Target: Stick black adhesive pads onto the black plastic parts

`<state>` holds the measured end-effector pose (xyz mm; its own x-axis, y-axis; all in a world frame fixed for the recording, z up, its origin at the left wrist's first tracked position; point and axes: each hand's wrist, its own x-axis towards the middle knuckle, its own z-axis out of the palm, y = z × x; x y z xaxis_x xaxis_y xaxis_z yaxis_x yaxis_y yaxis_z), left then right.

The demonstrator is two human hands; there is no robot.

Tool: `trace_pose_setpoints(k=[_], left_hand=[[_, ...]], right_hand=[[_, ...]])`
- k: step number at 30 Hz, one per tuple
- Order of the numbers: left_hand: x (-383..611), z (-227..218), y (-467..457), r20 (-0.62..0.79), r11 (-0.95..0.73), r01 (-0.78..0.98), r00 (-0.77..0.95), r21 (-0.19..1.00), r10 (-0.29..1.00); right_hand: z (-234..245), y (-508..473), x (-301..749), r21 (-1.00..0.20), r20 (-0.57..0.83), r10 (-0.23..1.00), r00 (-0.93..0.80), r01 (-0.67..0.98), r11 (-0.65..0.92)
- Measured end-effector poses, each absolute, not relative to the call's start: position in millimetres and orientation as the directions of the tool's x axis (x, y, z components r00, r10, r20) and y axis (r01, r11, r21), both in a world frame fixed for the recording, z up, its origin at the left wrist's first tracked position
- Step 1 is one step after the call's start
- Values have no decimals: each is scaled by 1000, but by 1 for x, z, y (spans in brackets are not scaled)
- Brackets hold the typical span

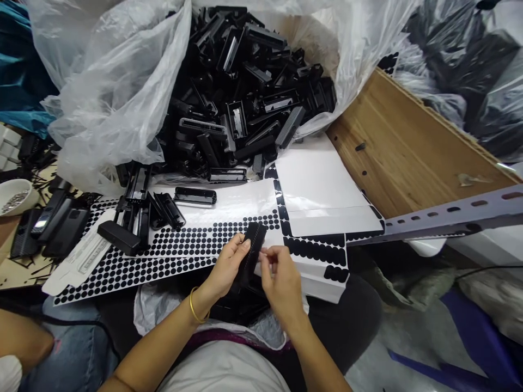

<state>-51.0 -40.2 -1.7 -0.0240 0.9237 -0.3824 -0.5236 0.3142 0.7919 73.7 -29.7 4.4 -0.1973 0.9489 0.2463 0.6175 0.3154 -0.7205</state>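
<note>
My left hand (229,264) is closed around a long black plastic part (252,245) with a ribbed surface, held upright above my lap. Just right of that part, my right hand (281,277) has its thumb and fingertips pinched together close to its edge. Whatever lies between those fingertips is too small to make out. Behind both hands lie white sheets of black round stickers (183,239), many spots on them bare. Below the held part, an open white bag (155,310) on my lap contains more black parts.
A large clear plastic bag (118,81) spills a heap of black parts (245,103) at the back. Loose parts (196,196) and a flat white carton (77,267) lie left. A wooden board (408,147) with a perforated metal edge stands right. Another person's leg (77,348) is lower left.
</note>
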Motion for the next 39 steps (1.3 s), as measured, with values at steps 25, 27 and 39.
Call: trace_pose_setpoints(k=[25, 27, 39], left_hand=[[-61, -7, -47, -476, 531, -611, 269, 588, 837], [-62, -7, -49, -486, 530, -615, 258, 584, 835], [-60, -5, -51, -541, 537, -636, 216, 554, 813]], right_hand=[[25, -27, 89, -965, -245, 906, -346, 180, -192], [23, -24, 85, -958, -285, 882, -375, 143, -249], [22, -20, 77, -939, -339, 857, -388, 200, -281]])
